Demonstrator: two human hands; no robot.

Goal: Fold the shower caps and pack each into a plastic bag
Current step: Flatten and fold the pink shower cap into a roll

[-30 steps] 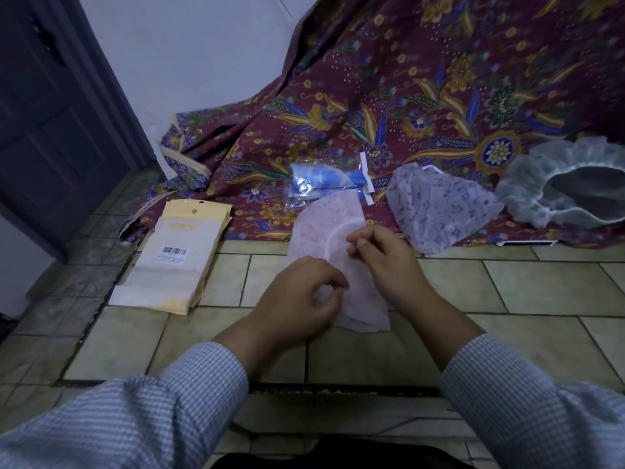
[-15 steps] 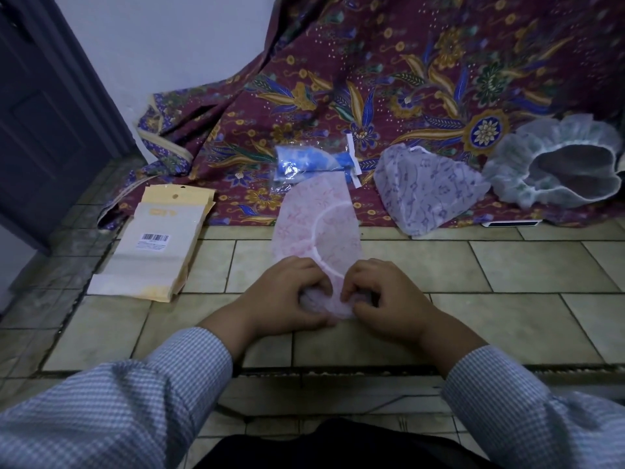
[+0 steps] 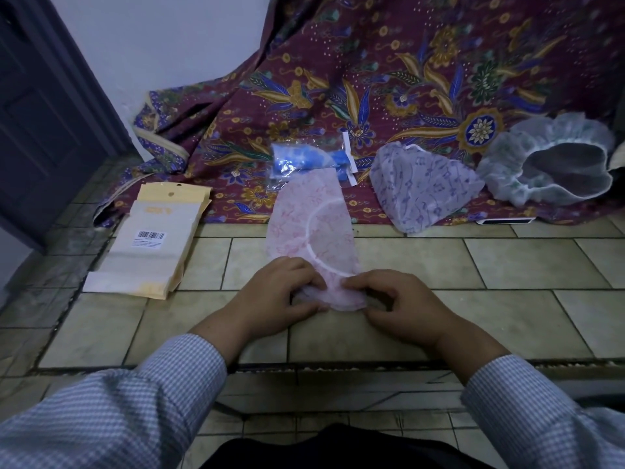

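Pinching the near edge of the pink shower cap [image 3: 313, 228] on the tiled floor [image 3: 507, 265].
Left hand [image 3: 280, 294] and right hand [image 3: 395, 304] fingers curled on its hem; folded flat, translucent, bare tiles rightward.

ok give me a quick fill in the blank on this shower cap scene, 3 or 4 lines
1. Both hands, left and right, pinch the near end of the ____ shower cap.
2. The blue cap already sits inside a clear plastic ____.
3. The purple-patterned cap lies on the floral ____.
4. The stack of bags with a barcode label lies to the ____ of the pink cap.

Missing words: pink; bag; cloth; left
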